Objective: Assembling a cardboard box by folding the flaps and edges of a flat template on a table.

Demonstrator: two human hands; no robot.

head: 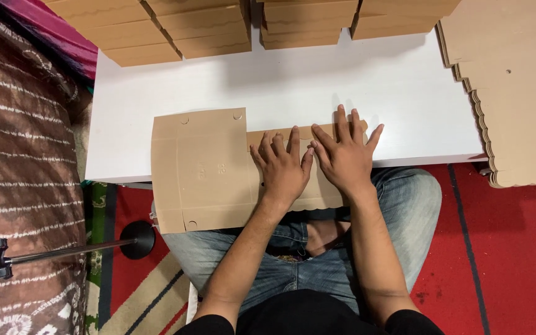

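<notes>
While both flat palms, left hand and right hand, press the flat die-cut brown cardboard blank at the white table's six-o'clock edge, gripping nothing, creasing seems underway; folding the three-o'clock flap likely follows.

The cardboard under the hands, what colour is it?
Plain light brown cardboard, seen best in the head view, under both hands.
</notes>
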